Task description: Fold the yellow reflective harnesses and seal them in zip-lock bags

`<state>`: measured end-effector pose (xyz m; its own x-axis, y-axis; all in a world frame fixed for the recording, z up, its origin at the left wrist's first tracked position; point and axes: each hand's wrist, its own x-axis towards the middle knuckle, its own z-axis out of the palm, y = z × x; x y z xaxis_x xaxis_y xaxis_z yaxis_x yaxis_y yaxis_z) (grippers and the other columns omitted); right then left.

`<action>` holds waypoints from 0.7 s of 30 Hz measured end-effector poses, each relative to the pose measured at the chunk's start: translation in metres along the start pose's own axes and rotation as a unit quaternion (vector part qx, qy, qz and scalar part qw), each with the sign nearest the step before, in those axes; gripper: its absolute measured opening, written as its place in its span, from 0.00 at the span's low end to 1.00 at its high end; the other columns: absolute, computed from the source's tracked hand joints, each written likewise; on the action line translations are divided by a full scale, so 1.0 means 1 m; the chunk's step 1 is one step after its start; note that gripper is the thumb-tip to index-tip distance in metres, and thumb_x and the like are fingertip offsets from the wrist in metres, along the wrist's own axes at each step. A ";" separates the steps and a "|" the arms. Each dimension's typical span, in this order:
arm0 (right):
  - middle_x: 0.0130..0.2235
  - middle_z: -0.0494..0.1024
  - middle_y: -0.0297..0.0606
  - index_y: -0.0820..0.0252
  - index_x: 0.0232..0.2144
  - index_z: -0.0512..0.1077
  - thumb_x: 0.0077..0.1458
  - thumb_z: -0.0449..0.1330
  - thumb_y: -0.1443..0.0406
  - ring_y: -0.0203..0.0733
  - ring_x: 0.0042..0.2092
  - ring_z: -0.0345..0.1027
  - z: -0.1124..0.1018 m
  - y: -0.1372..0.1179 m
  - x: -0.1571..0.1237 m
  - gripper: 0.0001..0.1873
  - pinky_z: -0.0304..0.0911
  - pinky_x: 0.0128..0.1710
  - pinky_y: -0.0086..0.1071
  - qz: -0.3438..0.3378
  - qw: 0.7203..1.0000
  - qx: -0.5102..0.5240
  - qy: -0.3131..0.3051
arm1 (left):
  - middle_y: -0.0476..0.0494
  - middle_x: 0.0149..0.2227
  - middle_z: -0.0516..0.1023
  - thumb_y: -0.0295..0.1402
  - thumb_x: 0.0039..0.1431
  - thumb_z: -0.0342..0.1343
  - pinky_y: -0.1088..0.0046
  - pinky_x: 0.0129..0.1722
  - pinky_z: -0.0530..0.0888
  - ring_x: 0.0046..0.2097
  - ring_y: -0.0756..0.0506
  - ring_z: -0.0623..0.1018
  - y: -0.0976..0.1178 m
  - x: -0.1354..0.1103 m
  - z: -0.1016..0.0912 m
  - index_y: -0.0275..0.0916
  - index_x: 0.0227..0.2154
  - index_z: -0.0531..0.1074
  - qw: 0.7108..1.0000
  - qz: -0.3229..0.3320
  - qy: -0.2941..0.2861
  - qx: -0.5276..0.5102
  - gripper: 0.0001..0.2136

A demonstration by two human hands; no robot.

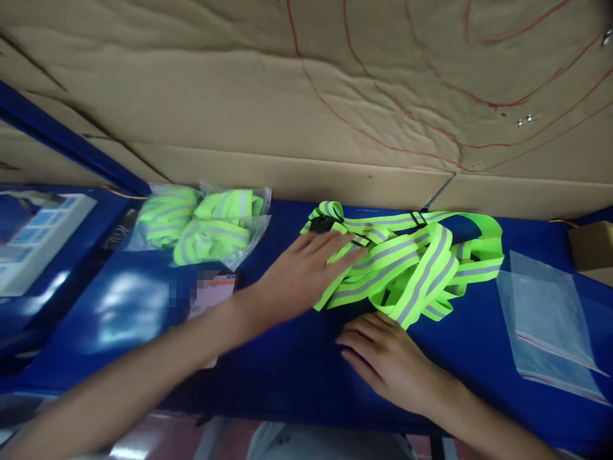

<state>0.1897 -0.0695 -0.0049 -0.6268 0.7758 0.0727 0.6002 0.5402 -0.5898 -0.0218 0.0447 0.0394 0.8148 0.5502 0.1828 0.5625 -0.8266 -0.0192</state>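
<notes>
A loose heap of neon-yellow reflective straps [407, 259] with grey stripes and black buckles lies on the blue table. My left hand [301, 275] reaches over the heap's left end, its fingers bent onto a strap beside a black piece; the fingertips are partly hidden. Just below the heap, my right hand [387, 358] hovers or rests at the lower strap edge. Its fingers are loosely bent, with the thumb apart and nothing visible between them.
Clear bags with folded reflective straps [211, 233] sit at the back left. Flat zip bags [550, 326] lie to the right, near a small cardboard box [594, 249]. A phone-like object [213, 294] is under my left forearm. A cardboard wall [239, 108] stands behind.
</notes>
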 end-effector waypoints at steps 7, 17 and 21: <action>0.44 0.81 0.42 0.59 0.47 0.76 0.70 0.52 0.66 0.45 0.43 0.76 -0.003 0.007 -0.003 0.12 0.69 0.43 0.39 0.079 0.988 -0.072 0.107 | 0.35 0.61 0.72 0.17 0.57 0.48 0.55 0.60 0.74 0.61 0.37 0.74 -0.065 0.051 0.017 0.39 0.60 0.67 0.989 -0.118 0.033 -0.078 0.28; 0.48 0.82 0.35 0.53 0.48 0.75 0.70 0.54 0.58 0.48 0.43 0.79 -0.032 0.032 -0.004 0.12 0.60 0.32 0.35 0.283 0.932 -0.158 0.163 | 0.42 0.53 0.72 0.30 0.60 0.59 0.68 0.50 0.76 0.51 0.45 0.75 -0.076 0.029 -0.085 0.43 0.52 0.75 0.981 -0.082 0.030 -0.175 0.17; 0.50 0.81 0.37 0.54 0.47 0.74 0.68 0.55 0.58 0.50 0.44 0.78 -0.037 0.041 -0.001 0.12 0.57 0.31 0.35 0.316 0.922 -0.165 0.151 | 0.42 0.58 0.68 0.28 0.65 0.50 0.64 0.65 0.67 0.62 0.45 0.71 -0.047 0.021 -0.129 0.41 0.49 0.77 0.994 -0.041 -0.023 -0.099 0.14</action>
<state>0.2335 -0.0360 0.0002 0.0375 0.9981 0.0481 0.9477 -0.0202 -0.3186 -0.0489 0.0801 0.1710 0.7749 0.6184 0.1311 0.5928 -0.7829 0.1891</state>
